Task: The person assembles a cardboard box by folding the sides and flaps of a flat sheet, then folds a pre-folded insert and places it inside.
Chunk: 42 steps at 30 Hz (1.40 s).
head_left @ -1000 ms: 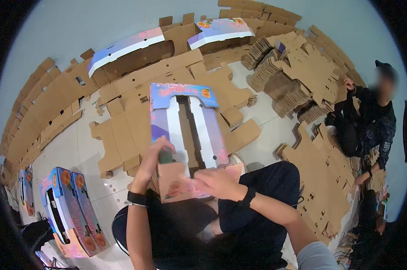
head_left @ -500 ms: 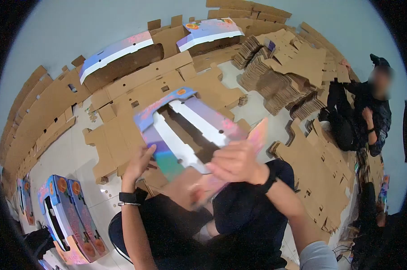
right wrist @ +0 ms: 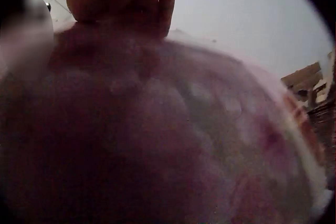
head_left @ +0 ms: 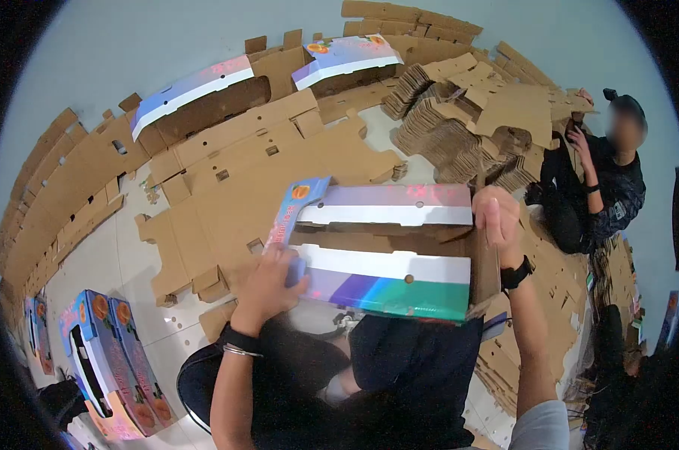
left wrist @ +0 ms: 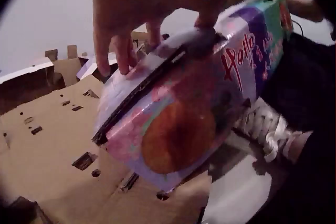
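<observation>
A printed cardboard carton (head_left: 384,289) with orange pictures and a long top opening lies sideways over the person's lap. My right hand (head_left: 498,217) grips the raised brown end flap (head_left: 486,266) at its right end, fingers curled over the upper edge. In the right wrist view the flap's pink printed face (right wrist: 210,113) fills most of the picture. My left hand (head_left: 268,285) rests at the carton's left end, near the blue end panel. Seen from the left wrist, the left fingers (left wrist: 123,56) reach down onto the carton's top, above the large orange picture (left wrist: 178,137).
Flat brown cardboard sheets (head_left: 227,202) cover the floor ahead. Stacked cut cardboard (head_left: 459,142) stands at the back right, near another seated person (head_left: 617,172). Finished-looking cartons (head_left: 122,360) stand at the left. Two partly folded printed cartons (head_left: 197,90) sit by the wall.
The carton has turned from lengthwise to sideways. My right hand has moved right and up with its end flap, which now stands raised. The left hand has shifted to the carton's other end.
</observation>
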{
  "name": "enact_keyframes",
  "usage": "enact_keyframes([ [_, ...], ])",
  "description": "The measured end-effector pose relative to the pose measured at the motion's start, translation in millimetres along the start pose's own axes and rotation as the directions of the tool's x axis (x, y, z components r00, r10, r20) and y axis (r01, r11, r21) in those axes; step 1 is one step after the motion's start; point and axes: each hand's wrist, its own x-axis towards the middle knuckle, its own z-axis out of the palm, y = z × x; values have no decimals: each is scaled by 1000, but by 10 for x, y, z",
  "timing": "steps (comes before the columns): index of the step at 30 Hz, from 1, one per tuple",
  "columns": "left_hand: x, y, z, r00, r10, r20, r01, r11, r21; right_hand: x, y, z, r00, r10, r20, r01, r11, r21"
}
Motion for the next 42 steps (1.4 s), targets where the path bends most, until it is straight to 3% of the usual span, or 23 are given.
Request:
enact_keyframes([
  [1,-3,80,-12,1000,2,8,-2,998,60,18,44,-15,999,-41,-5,40,982,-183],
  [3,37,103,-15,993,87,-74,-81,993,86,-65,206,-96,1000,27,-10,-28,998,-60],
  [5,36,92,-35,973,172,-154,-153,980,125,-59,7,-202,987,90,-131,-126,946,-300],
  [8,-27,73,-6,972,234,-24,-231,968,98,-391,-362,-410,903,300,-308,-322,947,-19],
  [9,-72,102,67,980,187,61,-191,980,54,-676,-551,-456,799,458,-389,-457,884,103],
  [10,-99,116,105,979,142,147,-146,989,13,-1183,-593,-461,719,528,-451,-478,848,231],
  [11,-100,112,98,980,141,144,-144,989,15,-1595,-793,-425,794,477,-377,-273,834,480],
  [12,-95,117,89,981,96,166,-95,995,-16,-2343,-727,-88,279,700,-658,-307,714,630],
  [13,-92,128,83,980,54,194,-46,998,-46,-2071,-997,-250,922,347,-172,-256,880,401],
  [14,-77,150,86,978,57,199,-49,998,-43,-1745,-1358,-306,828,-165,536,-2,955,296],
  [15,-49,174,98,994,108,27,-107,994,-31,-1692,-1688,46,909,-14,417,-68,981,182],
  [17,-38,147,135,976,161,-144,-164,986,-8,-1729,-1721,457,570,330,752,-685,697,212],
  [18,-40,77,192,972,170,-165,-175,984,-17,-1747,-1715,623,571,329,752,-683,698,213],
  [20,-63,20,252,966,179,-188,-187,982,-25,-1791,-1667,885,552,513,657,-834,343,433],
  [23,-89,3,249,996,90,-6,-90,991,-99,-1865,-1530,1093,571,512,641,-805,199,559],
  [25,-40,-1,184,996,-87,26,91,982,-166,-1603,-1451,1130,671,590,449,-731,423,536],
  [27,-30,114,127,996,-77,-37,70,984,-162,-1293,-1178,1213,626,662,412,-757,390,525],
  [29,-31,251,91,958,-274,-84,244,934,-261,-985,-881,1323,756,585,294,-655,667,355],
  [31,-45,214,103,961,-258,-100,222,935,-278,-574,-854,1276,813,515,273,-581,750,316],
  [33,-62,188,90,958,-282,41,267,839,-474,-428,-762,1322,803,439,404,-553,802,225],
  [35,-99,148,100,948,-287,135,317,851,-419,-380,-806,1408,812,375,446,-498,844,197],
  [38,-204,-49,328,955,-200,221,217,975,-57,-452,-809,1613,772,331,543,-506,837,208],
  [42,-174,-197,447,973,-90,211,82,996,47,-656,-640,1982,770,375,516,-571,766,296],
])
